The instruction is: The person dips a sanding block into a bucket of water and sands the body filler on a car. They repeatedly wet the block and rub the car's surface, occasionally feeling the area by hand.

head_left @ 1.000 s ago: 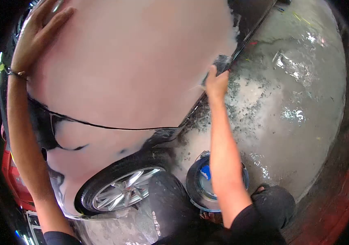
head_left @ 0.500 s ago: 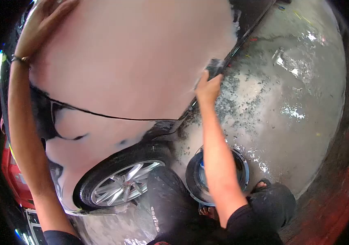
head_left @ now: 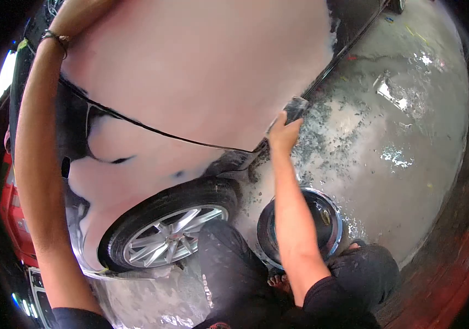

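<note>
My right hand (head_left: 285, 135) is closed around a dark, wet sanding block (head_left: 296, 108). It presses the block against the lower edge of a car's large pinkish, filler-coated panel (head_left: 201, 71). At the upper left, my left hand (head_left: 83, 12) rests on the same bodywork with a dark band at its wrist; the top of the view cuts off its fingers. A dark seam (head_left: 157, 129) parts the large panel from a second pinkish panel (head_left: 141, 164) above the wheel.
The tyre (head_left: 115, 247) and silver wheel rim (head_left: 174, 239) are close to my knee. A round black bucket (head_left: 337, 233) stands on the floor beneath my right forearm. Wet concrete (head_left: 371, 175), speckled with dark residue, stretches right. Something red (head_left: 12, 219) shows far left.
My right hand and the block have moved down and slightly right in view. The bodywork has shifted as my head moved. My left hand has slid further out of the top of the view.
</note>
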`<move>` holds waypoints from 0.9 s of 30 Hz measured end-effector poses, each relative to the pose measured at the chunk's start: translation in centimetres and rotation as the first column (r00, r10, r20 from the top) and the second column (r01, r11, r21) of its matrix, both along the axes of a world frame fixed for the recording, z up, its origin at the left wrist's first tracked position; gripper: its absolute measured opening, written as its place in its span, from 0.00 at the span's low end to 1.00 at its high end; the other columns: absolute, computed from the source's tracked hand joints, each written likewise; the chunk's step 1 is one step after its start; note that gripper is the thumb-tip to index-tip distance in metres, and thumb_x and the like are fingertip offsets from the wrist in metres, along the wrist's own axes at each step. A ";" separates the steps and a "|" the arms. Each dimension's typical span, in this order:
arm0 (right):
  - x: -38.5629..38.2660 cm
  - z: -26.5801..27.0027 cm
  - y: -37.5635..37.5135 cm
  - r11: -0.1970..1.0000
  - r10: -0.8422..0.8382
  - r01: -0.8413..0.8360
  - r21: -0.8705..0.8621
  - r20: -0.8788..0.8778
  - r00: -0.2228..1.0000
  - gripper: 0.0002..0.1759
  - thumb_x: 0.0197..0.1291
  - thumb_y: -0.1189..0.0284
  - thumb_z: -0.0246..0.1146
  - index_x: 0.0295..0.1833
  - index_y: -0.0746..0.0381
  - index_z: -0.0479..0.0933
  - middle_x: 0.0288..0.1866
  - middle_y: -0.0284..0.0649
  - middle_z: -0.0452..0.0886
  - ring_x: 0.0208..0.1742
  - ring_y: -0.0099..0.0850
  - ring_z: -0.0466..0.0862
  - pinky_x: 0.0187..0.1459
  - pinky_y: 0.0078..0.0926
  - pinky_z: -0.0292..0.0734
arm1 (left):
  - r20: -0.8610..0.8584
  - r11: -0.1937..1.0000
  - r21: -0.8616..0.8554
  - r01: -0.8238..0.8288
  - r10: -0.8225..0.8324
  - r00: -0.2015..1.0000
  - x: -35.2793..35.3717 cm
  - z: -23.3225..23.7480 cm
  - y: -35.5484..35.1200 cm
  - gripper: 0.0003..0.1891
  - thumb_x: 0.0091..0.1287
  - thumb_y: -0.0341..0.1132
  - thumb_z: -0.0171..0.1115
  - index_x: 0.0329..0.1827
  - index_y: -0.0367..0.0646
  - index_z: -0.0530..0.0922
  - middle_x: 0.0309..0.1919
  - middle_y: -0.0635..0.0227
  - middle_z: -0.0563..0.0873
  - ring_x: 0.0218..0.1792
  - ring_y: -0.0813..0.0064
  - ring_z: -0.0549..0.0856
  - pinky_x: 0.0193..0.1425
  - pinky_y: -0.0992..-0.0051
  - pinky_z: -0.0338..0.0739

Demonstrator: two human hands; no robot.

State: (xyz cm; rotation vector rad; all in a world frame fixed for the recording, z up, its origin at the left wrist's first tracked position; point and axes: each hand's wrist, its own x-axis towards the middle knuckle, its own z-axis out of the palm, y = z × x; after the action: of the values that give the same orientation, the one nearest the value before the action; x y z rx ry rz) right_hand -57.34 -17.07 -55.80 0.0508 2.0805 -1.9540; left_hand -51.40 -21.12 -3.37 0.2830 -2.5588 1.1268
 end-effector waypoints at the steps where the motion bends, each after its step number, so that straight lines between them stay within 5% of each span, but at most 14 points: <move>1: -0.3 -0.3 0.0 0.999 0.000 0.000 -0.051 0.012 1.000 0.40 0.83 0.55 0.64 0.76 0.83 0.65 0.63 0.75 0.85 0.66 0.67 0.87 0.69 0.62 0.77 | 0.050 0.994 0.043 0.103 -0.106 0.993 0.0 0.4 -0.2 0.35 0.78 0.61 0.69 0.82 0.54 0.82 0.88 0.54 0.73 0.89 0.50 0.67 0.94 0.45 0.57; 4: 4.3 2.9 0.3 0.995 -0.003 -0.008 -0.098 -0.116 0.993 0.39 0.81 0.60 0.66 0.79 0.82 0.64 0.64 0.76 0.84 0.66 0.69 0.87 0.71 0.63 0.77 | -0.021 0.990 0.048 0.129 -0.128 0.992 0.6 -1.0 0.7 0.35 0.78 0.61 0.69 0.82 0.54 0.82 0.88 0.55 0.73 0.90 0.50 0.67 0.94 0.45 0.57; 5: 7.6 6.2 1.7 0.959 0.003 -0.036 -0.281 -0.118 0.993 0.41 0.79 0.62 0.67 0.81 0.83 0.61 0.68 0.76 0.82 0.69 0.70 0.85 0.75 0.61 0.74 | -0.002 1.000 0.021 0.023 -0.023 1.000 0.1 0.1 0.0 0.36 0.78 0.61 0.69 0.83 0.52 0.81 0.88 0.55 0.73 0.90 0.51 0.66 0.94 0.45 0.57; 7: 12.6 7.2 2.2 0.923 0.021 -0.123 -0.366 -0.271 0.962 0.41 0.78 0.63 0.67 0.83 0.81 0.62 0.74 0.77 0.78 0.75 0.72 0.78 0.79 0.60 0.69 | -0.016 0.997 -0.044 0.061 -0.061 0.998 0.1 -1.2 0.9 0.36 0.78 0.61 0.69 0.82 0.50 0.81 0.88 0.55 0.74 0.90 0.50 0.66 0.94 0.45 0.57; 10: 9.8 5.8 2.8 0.981 0.138 -0.177 -0.075 -0.367 0.920 0.45 0.82 0.56 0.65 0.86 0.80 0.58 0.70 0.76 0.82 0.73 0.69 0.83 0.77 0.58 0.73 | 0.001 0.991 0.019 0.132 -0.132 0.991 -0.2 -1.2 1.0 0.35 0.77 0.60 0.71 0.80 0.48 0.83 0.86 0.53 0.75 0.89 0.49 0.68 0.93 0.46 0.59; 12: 2.8 1.1 -0.8 0.992 -0.012 -0.003 -0.128 -0.114 0.993 0.44 0.82 0.54 0.65 0.84 0.80 0.61 0.68 0.73 0.84 0.69 0.66 0.86 0.73 0.56 0.76 | -0.016 0.988 0.065 0.142 -0.142 0.990 -0.3 -1.0 0.6 0.35 0.77 0.59 0.72 0.79 0.47 0.84 0.86 0.51 0.75 0.88 0.48 0.69 0.93 0.46 0.60; 14: -4.8 -1.6 -0.7 1.000 -0.019 0.022 0.021 -0.153 0.988 0.43 0.83 0.53 0.64 0.81 0.80 0.63 0.67 0.72 0.85 0.67 0.65 0.87 0.70 0.55 0.79 | -0.044 0.983 0.124 0.138 -0.133 0.990 -0.4 -0.9 0.5 0.35 0.76 0.58 0.72 0.79 0.45 0.84 0.86 0.50 0.75 0.88 0.48 0.70 0.93 0.46 0.60; 17: -6.9 -0.1 0.8 0.998 0.060 -0.060 -0.033 0.016 0.998 0.41 0.83 0.55 0.65 0.80 0.80 0.64 0.66 0.72 0.86 0.66 0.65 0.88 0.70 0.53 0.80 | -0.051 0.994 0.108 0.023 -0.018 0.999 -0.5 -0.5 1.0 0.34 0.76 0.56 0.73 0.79 0.44 0.84 0.86 0.50 0.75 0.88 0.48 0.70 0.92 0.46 0.61; 19: -1.7 -1.5 -0.3 0.996 0.005 -0.028 -0.084 -0.264 0.964 0.40 0.83 0.57 0.65 0.80 0.80 0.64 0.65 0.72 0.86 0.66 0.65 0.88 0.71 0.54 0.80 | -0.044 0.998 0.062 0.028 -0.025 0.999 -0.5 -0.5 1.9 0.34 0.75 0.55 0.73 0.78 0.44 0.84 0.86 0.49 0.76 0.88 0.48 0.70 0.92 0.46 0.61; 20: 2.4 0.6 0.5 0.992 0.055 -0.082 -0.093 -0.262 0.963 0.40 0.81 0.60 0.66 0.81 0.80 0.63 0.67 0.74 0.85 0.68 0.66 0.87 0.73 0.53 0.78 | -0.023 0.994 0.052 0.092 -0.091 0.996 -0.3 -1.4 2.6 0.34 0.75 0.55 0.73 0.78 0.44 0.84 0.85 0.49 0.76 0.88 0.48 0.70 0.92 0.46 0.61; 22: 9.1 4.2 2.3 0.971 -0.060 -0.056 -0.232 -0.465 0.883 0.44 0.78 0.62 0.68 0.85 0.80 0.60 0.75 0.75 0.78 0.79 0.68 0.77 0.84 0.60 0.61 | -0.011 0.986 0.037 0.160 -0.160 0.987 -0.6 -2.2 2.8 0.33 0.75 0.54 0.73 0.77 0.44 0.85 0.85 0.49 0.76 0.88 0.48 0.71 0.91 0.47 0.61; 23: 9.6 4.1 2.4 0.975 -0.009 -0.087 -0.206 -0.424 0.906 0.44 0.78 0.62 0.67 0.86 0.80 0.59 0.75 0.74 0.78 0.80 0.67 0.76 0.84 0.61 0.59 | -0.024 0.986 0.031 0.165 -0.164 0.986 -0.6 -2.0 2.2 0.33 0.75 0.54 0.73 0.77 0.43 0.85 0.85 0.49 0.77 0.87 0.47 0.71 0.91 0.47 0.61; 26: 3.5 3.1 1.7 0.974 0.057 -0.139 -0.177 -0.403 0.913 0.48 0.79 0.60 0.66 0.87 0.82 0.55 0.72 0.78 0.79 0.75 0.69 0.80 0.82 0.53 0.65 | 0.019 0.969 0.064 0.239 -0.241 0.970 -1.1 -1.9 2.3 0.33 0.74 0.53 0.74 0.76 0.42 0.85 0.84 0.47 0.78 0.87 0.47 0.72 0.91 0.48 0.62; 27: -0.5 2.6 0.7 0.974 0.010 -0.065 -0.218 -0.246 0.969 0.45 0.80 0.58 0.66 0.84 0.83 0.59 0.71 0.78 0.80 0.74 0.67 0.82 0.80 0.54 0.67 | 0.018 0.962 0.083 0.261 -0.263 0.965 -1.0 -1.8 1.5 0.33 0.74 0.53 0.75 0.76 0.41 0.85 0.84 0.47 0.78 0.87 0.48 0.72 0.91 0.48 0.62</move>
State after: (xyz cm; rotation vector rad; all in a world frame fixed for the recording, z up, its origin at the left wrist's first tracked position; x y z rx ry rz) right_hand -57.88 -16.38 -53.23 -0.2875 1.9661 -2.2564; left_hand -52.42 -19.58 -5.19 -0.0553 -2.5755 0.9383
